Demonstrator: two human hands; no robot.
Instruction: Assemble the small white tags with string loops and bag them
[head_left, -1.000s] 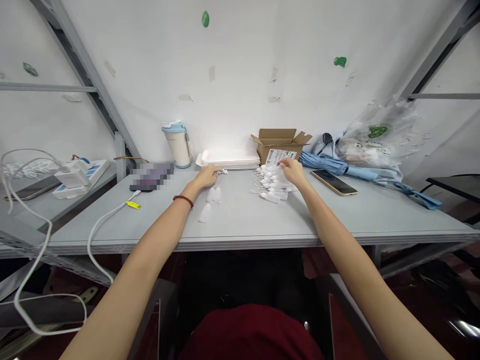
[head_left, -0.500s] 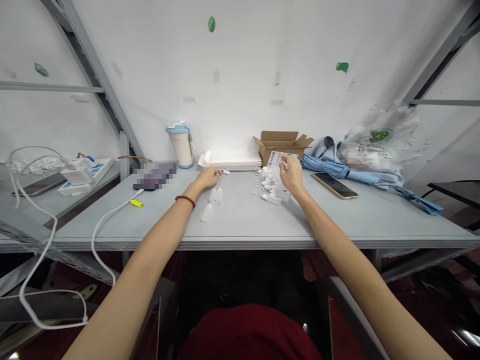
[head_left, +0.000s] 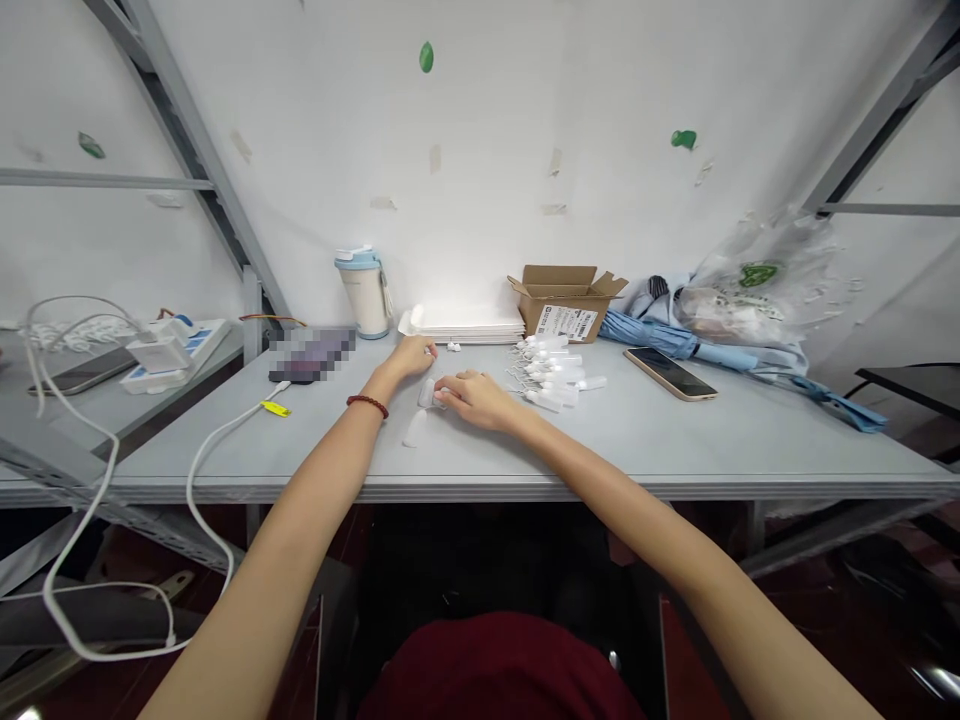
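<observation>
My left hand [head_left: 412, 357] rests on the table before the white stack, fingers curled together; whatever they hold is hidden. Small white pieces [head_left: 453, 347] lie just right of it. My right hand [head_left: 480, 399] reaches across to the left, thumb and fingertips closed at a frosted translucent piece [head_left: 426, 393] on the table. Another frosted translucent piece [head_left: 415, 430], rounded and flat-looking, lies nearer the front edge. To the right is a pile of small frosted tubes [head_left: 551, 372] with white ends and thin strings.
Behind the hands are a stack of white flat packs [head_left: 469, 322], an open cardboard box [head_left: 568, 302] and a tumbler [head_left: 362, 293]. A phone [head_left: 670, 373], a folded blue umbrella [head_left: 675, 335] and a plastic bag [head_left: 757, 285] lie right. At left a cable [head_left: 217, 430] reaches a dark phone [head_left: 311, 355].
My right hand has left the tube pile by the box and moved left to the frosted pieces. One tube now lies farther right on the pile. My left hand stays nearly in place.
</observation>
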